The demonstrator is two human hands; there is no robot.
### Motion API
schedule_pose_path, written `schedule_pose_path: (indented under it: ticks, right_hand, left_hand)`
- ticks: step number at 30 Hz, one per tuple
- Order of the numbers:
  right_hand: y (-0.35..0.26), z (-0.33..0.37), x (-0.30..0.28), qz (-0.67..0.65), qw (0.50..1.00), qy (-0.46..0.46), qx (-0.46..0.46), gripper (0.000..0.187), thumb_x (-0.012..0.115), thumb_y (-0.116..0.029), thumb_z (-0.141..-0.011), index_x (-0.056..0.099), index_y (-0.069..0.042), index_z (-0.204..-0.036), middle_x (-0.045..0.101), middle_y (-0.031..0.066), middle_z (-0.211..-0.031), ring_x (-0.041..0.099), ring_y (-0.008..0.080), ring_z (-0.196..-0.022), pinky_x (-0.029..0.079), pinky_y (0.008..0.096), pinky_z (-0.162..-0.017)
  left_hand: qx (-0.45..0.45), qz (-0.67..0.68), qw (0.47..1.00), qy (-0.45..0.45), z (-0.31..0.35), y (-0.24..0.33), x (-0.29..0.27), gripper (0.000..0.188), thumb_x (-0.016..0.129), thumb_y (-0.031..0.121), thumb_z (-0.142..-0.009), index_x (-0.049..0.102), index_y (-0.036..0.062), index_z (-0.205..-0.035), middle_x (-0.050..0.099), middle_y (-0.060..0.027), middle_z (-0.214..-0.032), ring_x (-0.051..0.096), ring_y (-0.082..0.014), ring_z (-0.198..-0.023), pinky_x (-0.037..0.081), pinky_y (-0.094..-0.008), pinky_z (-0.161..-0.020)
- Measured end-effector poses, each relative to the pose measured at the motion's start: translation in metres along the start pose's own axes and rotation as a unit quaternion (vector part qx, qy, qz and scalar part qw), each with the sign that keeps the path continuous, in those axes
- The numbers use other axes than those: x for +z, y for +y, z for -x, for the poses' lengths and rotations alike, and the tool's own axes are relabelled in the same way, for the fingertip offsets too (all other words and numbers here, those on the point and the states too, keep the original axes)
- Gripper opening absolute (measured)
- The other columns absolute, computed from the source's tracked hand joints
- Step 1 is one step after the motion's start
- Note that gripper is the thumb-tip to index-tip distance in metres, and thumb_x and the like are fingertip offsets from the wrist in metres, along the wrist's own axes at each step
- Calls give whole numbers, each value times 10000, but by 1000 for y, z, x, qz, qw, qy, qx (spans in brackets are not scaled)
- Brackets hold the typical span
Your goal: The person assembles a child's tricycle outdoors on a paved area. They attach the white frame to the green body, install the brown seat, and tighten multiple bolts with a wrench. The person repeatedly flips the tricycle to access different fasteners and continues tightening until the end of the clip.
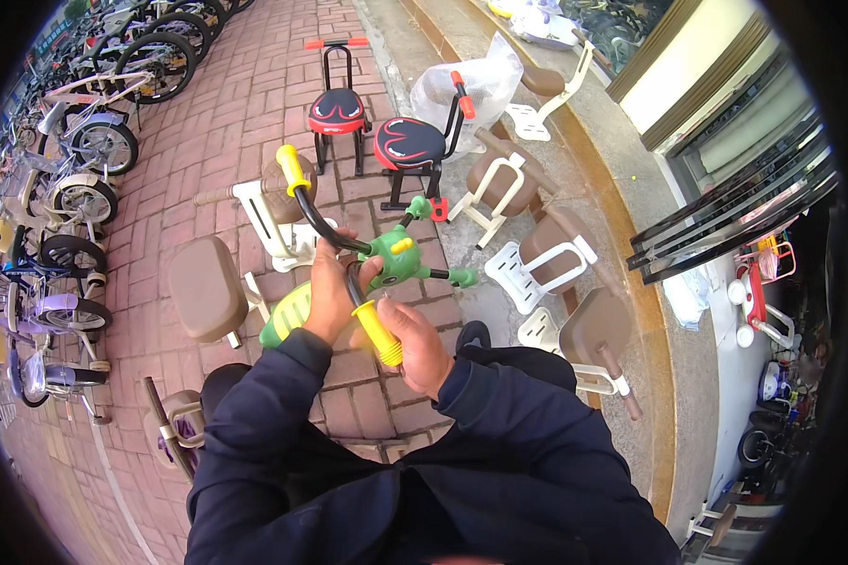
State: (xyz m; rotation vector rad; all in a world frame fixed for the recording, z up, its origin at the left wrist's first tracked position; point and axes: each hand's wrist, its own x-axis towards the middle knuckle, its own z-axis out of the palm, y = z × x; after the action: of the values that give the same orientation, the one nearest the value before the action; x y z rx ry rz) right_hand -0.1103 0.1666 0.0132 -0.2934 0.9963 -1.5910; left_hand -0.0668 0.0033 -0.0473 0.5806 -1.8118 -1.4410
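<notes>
Between my knees stands a small green and yellow child's ride-on with a black curved handlebar. Its front has an eye-like marking, and short black arms end in green pieces at the front. A yellow ridged grip caps the handlebar's far end. My right hand is closed round the other yellow grip, at the near end. My left hand holds the middle of the bar, its fingers partly hidden by it. A light green striped seat shows beside my left wrist.
Two black and red child seats stand ahead. Several brown and white child bicycle seats lie around me, one brown pad to the left. Parked bicycles line the far left. Steps and a doorway are at the right.
</notes>
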Motion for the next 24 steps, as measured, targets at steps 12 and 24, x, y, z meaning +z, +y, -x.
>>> schedule_pose_path:
  ticks: [12, 24]
  right_hand:
    - [-49, -30, -82, 782, 607, 144, -6, 304, 713, -314, -894, 745, -13, -920, 737, 235, -907, 723, 411, -878, 572, 519, -771]
    - [-100, -15, -61, 794, 591, 119, -82, 376, 674, -343, -930, 674, 17, -820, 645, 263, -800, 633, 470, -791, 482, 536, -705]
  left_hand:
    - [-71, -328, 922, -193, -24, 39, -55, 628, 808, 343, -866, 612, -59, -1307, 682, -267, -1268, 652, -402, -1204, 514, -436, -1027]
    - [-95, -326, 930, -141, -16, 62, -93, 577, 787, 321, -870, 628, -85, -1248, 700, -302, -1151, 682, -439, -1104, 538, -463, -941]
